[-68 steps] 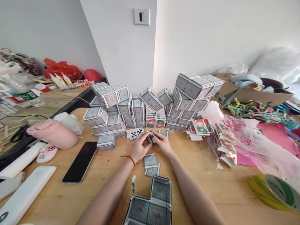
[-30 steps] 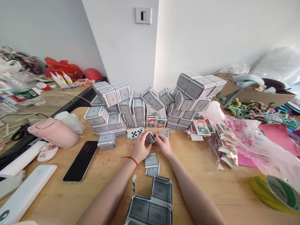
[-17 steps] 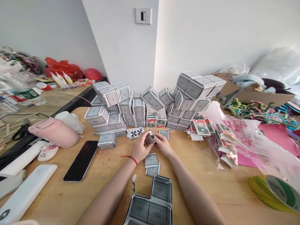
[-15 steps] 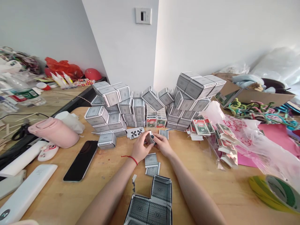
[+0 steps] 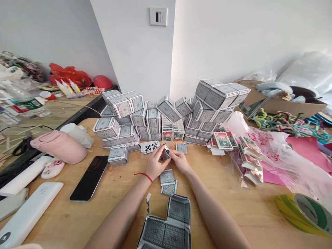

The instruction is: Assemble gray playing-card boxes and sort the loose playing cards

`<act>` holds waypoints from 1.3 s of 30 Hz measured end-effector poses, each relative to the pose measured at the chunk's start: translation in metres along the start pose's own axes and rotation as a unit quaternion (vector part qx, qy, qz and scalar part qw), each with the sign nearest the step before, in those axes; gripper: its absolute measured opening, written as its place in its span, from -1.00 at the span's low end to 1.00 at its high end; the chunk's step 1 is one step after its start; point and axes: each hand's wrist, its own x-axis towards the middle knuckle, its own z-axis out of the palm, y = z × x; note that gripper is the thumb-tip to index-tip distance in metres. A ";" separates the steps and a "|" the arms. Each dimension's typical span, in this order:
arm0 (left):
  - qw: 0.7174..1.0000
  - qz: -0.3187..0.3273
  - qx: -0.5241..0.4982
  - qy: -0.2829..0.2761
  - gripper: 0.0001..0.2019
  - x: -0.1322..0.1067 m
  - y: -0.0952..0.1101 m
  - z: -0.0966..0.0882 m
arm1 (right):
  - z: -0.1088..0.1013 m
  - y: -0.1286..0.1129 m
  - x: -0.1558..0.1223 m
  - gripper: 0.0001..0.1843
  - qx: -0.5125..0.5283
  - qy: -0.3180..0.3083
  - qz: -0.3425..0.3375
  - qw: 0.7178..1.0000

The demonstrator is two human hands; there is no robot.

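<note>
Both of my hands meet around a small playing card piece, patterned grey on its back and partly covered by my fingers. My left hand, with a red string at the wrist, grips it from the left. From the right, my right hand pinches its edge. Two loose playing cards lie face down just below my hands. Face-up club cards rest beyond my left hand, and another face-down card beyond my right. Close to me stands a block of joined card cubes.
Stacked card cubes line the back of the table around card boxes. At left lie a phone, a power bank and a pink bottle. Opened card packs, plastic film and a tape roll are at right.
My fingers shift very slightly on the card piece between them. Everything else on the table stays in place.
</note>
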 end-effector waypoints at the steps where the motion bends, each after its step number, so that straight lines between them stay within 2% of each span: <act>1: 1.000 0.001 0.003 0.001 -0.49 -0.001 -0.001 0.001 | 0.000 0.001 0.000 -0.67 -0.006 0.003 -0.001 1.000; 14: 0.999 0.027 0.015 0.021 -0.52 -0.002 -0.003 0.001 | 0.000 0.003 0.001 -0.60 -0.106 0.028 -0.027 0.994; 21: 0.998 0.055 0.028 0.010 -0.50 -0.001 -0.004 0.002 | -0.001 0.008 -0.002 -0.58 -0.197 0.080 -0.046 0.976; 26: 0.997 0.074 0.035 -0.013 -0.52 0.000 -0.004 0.002 | 0.001 0.008 -0.004 -0.69 -0.172 0.123 -0.086 0.974; 31: 0.995 0.076 0.048 -0.031 -0.50 -0.001 -0.003 0.002 | 0.001 0.009 -0.004 -0.75 -0.167 0.151 -0.065 0.972; 39: 0.995 0.072 0.061 -0.033 -0.47 -0.001 -0.004 0.002 | 0.000 0.011 -0.003 -0.74 -0.154 0.116 -0.071 0.979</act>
